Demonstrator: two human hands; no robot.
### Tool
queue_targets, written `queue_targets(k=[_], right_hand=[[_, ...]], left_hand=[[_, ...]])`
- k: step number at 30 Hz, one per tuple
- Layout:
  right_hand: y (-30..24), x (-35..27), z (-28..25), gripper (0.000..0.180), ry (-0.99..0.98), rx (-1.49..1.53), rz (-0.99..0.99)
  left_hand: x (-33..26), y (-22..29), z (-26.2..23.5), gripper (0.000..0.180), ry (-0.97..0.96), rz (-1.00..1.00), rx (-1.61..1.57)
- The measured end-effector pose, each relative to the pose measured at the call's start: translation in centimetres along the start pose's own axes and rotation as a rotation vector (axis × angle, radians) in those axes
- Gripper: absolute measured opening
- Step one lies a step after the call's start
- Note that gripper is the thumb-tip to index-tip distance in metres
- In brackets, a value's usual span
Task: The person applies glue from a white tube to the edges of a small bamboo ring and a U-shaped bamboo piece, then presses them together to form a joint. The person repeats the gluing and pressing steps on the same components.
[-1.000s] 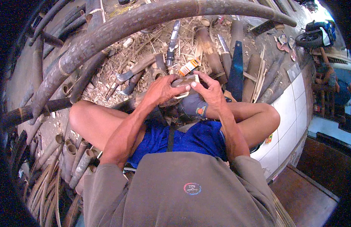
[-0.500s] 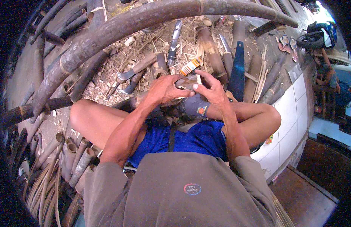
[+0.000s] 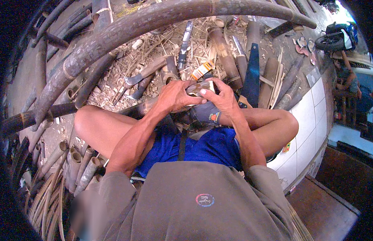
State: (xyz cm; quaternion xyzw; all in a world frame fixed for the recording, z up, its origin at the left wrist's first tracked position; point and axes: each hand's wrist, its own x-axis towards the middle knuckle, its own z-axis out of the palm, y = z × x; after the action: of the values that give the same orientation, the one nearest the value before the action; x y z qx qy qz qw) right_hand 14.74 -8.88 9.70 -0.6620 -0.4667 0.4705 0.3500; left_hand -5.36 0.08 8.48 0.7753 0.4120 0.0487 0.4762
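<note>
Between both hands, over my crossed legs, is a short brown piece of bamboo (image 3: pixel 197 87) with a pale cut end. My left hand (image 3: pixel 174 95) grips its left side, thumb along the near edge. My right hand (image 3: pixel 221 97) closes on the pale end with thumb and fingers. The palm-side fingers are partly hidden. Just beyond the piece lies an orange and white box (image 3: pixel 202 70). Left of it are hand tools with curved metal blades, one of them an adze-like tool (image 3: pixel 134 79). A dark-bladed saw (image 3: pixel 252 76) rests right of my right hand.
A thick curved bamboo pole (image 3: pixel 154 18) arches across the far side. Wood shavings (image 3: pixel 114 76) cover the ground. Bamboo lengths (image 3: pixel 224 56) and a knife (image 3: pixel 238 46) lie ahead. Cut bamboo tubes (image 3: pixel 75 160) stand at left, white tiles (image 3: pixel 301 136) at right. Another person (image 3: pixel 349 80) is far right.
My right hand has shifted slightly left, and its fingers have drawn in closer on the bamboo piece. The left hand stays nearly where it was.
</note>
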Motion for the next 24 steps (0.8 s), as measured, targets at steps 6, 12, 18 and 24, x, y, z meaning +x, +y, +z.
queue_targets(k=[6,12,18,24], right_hand=[[-0.6,0.0,0.2,0.053,0.006,-0.011,0.032],[0.0,0.8,0.5,0.053,0.05,-0.034,-0.025],[0.0,1.6,0.3,0.064,0.087,0.017,-0.065],[0.6,2.0,-0.1,0.065,0.028,0.505,0.036]], left_hand=[[0.1,0.1,-0.3,0.09,-0.013,0.001,0.009],[0.5,0.3,-0.7,0.092,0.056,0.02,0.003],[1.5,-0.3,-1.6,0.093,-0.008,-0.022,-0.111],[4.3,-1.9,-4.0,0.1,-0.226,-0.081,-0.35]])
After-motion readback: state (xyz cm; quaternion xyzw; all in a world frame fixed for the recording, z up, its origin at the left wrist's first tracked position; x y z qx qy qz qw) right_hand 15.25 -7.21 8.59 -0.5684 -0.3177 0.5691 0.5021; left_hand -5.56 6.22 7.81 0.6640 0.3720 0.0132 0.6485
